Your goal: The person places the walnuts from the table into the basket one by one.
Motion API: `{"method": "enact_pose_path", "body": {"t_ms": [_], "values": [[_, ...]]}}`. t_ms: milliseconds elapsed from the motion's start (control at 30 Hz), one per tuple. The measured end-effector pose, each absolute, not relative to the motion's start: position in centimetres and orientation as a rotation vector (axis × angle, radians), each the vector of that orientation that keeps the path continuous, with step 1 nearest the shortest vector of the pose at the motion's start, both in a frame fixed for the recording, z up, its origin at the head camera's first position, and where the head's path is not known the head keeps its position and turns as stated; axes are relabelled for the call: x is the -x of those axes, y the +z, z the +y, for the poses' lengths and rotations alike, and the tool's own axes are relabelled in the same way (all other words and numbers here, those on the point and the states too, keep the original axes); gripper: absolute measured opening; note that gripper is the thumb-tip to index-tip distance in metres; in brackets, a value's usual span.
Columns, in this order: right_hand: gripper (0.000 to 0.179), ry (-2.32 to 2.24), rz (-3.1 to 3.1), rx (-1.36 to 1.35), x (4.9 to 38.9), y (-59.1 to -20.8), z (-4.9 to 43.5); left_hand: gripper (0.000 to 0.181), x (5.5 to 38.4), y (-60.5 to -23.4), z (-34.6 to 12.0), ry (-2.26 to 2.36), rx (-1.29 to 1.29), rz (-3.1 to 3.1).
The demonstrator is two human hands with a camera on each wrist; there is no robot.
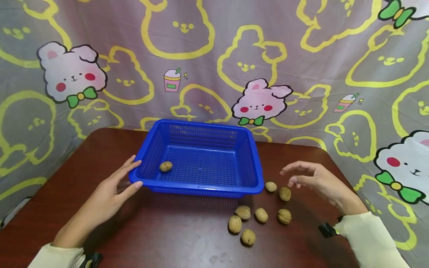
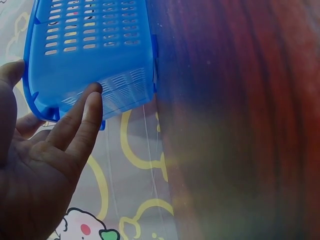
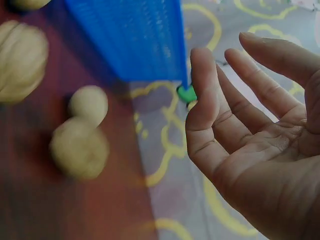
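A blue perforated plastic basket [image 1: 201,188] stands on the table, with one walnut [image 1: 165,166] lying inside near its left end. At the basket's front left corner is my left hand [image 1: 108,193], thumb and forefinger touching the rim. In the left wrist view, its other fingers [image 2: 85,125] reach fairly straight beside the outer wall. My right hand [image 1: 320,182] hovers right of the basket, fingers loosely bent and nothing in them. Nearest to it are a walnut [image 1: 285,194] and a paler, smaller-looking walnut [image 1: 270,187]. Several more walnuts, one of them a ridged walnut [image 1: 284,216], lie in front.
The dark reddish-brown table [image 1: 161,230] ends at a patterned curtain [image 1: 201,93] behind the basket. More curtain hangs along the left and right sides. Loose walnuts [image 1: 248,237] are spread across the table from the basket's front right corner toward me.
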State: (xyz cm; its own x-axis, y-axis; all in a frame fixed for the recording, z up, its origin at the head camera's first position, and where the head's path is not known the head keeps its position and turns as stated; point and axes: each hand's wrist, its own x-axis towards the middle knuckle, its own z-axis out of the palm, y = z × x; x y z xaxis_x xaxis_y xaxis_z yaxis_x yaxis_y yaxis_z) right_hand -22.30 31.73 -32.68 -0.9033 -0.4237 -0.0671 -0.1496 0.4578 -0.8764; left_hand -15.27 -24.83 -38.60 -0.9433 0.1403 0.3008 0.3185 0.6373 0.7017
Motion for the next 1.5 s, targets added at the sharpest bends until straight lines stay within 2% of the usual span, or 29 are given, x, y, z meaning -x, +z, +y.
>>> {"method": "enact_pose_path", "body": {"t_ms": [500,800,1500], "values": [[0.034,-1.593,2.379,0.384,20.9,-38.0,34.9,0.058,15.3,-38.6,-24.9,-1.194,0.386,-2.638],[0.040,-1.441,2.558,0.259,21.0,-39.2,34.8,0.058,15.4,-38.4,-24.8,-1.199,0.383,-2.641],[0.040,-1.159,2.659,0.336,21.7,-40.3,32.5,0.058,15.3,-38.6,-24.8,-1.219,0.376,-2.651]]}}
